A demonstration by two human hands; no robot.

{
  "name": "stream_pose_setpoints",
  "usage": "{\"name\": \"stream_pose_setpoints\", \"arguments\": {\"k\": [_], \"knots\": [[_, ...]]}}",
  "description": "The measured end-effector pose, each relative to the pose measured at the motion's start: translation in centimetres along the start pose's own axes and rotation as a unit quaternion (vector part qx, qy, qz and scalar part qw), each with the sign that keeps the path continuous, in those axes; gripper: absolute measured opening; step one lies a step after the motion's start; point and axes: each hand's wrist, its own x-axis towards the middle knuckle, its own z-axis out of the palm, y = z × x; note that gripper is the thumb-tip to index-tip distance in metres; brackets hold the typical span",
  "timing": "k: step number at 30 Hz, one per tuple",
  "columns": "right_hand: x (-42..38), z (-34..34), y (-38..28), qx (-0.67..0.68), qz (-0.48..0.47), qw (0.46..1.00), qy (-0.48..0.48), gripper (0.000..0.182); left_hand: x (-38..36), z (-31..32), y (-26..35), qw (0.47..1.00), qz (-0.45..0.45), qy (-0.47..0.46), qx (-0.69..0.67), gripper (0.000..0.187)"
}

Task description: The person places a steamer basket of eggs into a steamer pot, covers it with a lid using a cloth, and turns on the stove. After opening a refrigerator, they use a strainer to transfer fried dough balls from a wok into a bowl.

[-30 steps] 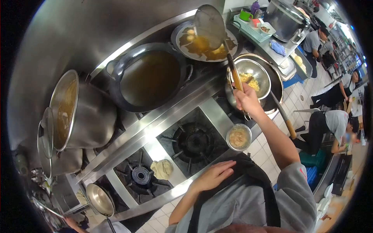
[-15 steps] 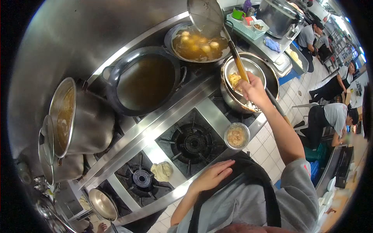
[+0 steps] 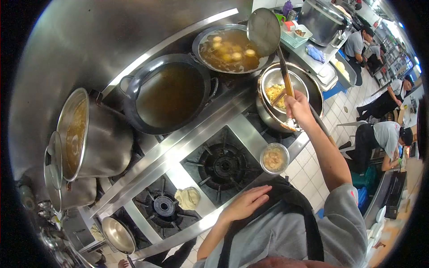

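My right hand (image 3: 298, 108) is closed round the wooden handle of a long skimmer (image 3: 263, 31), whose mesh bowl hangs over the right rim of a wok (image 3: 210, 60). Pale round pieces float in that wok's brown liquid. Below the handle, a strainer (image 3: 292, 80) with yellow bits rests over a large steel pot (image 3: 268, 117). My left hand (image 3: 248, 203) lies flat against the black apron, fingers stretched, holding nothing. Near it, a round container (image 3: 274, 159) of pale food sits at the stove edge.
A second wok (image 3: 167, 98) of dark liquid and a tall stockpot (image 3: 107, 138) stand left. A cloth (image 3: 187, 198) lies between burners. A small pan (image 3: 118, 234) is lower left. Several people, one a bending co-worker (image 3: 386, 134), are at the right.
The skimmer has moved right, from above the wok's middle to its right rim. My right hand has shifted slightly right and down; my left hand stays put.
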Motion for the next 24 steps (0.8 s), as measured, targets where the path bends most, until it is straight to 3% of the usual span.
{"name": "stream_pose_setpoints", "arguments": {"k": [5, 9, 20, 24], "knots": [[-0.6, 0.9, -1.5, 0.030, 0.068, 0.997, -0.036, 0.033, 0.1, 0.0, 0.0, 1.000, -0.001, -0.003, -0.006, 0.048], [-0.7, 2.3, -3.2, 0.140, 0.114, 0.982, -0.058, 0.032, 0.0, -0.1, 0.1, 1.000, -0.001, 0.001, -0.005, 0.048], [-0.4, 5.2, -4.2, 0.365, 0.251, 0.881, -0.164, 0.028, 0.2, -0.5, -0.1, 0.999, -0.021, -0.018, -0.023, 0.051], [0.5, 6.9, -3.1, 0.409, 0.256, 0.856, -0.186, 0.025, 0.0, -0.8, 0.1, 0.998, -0.041, -0.019, -0.039, 0.051]]}}
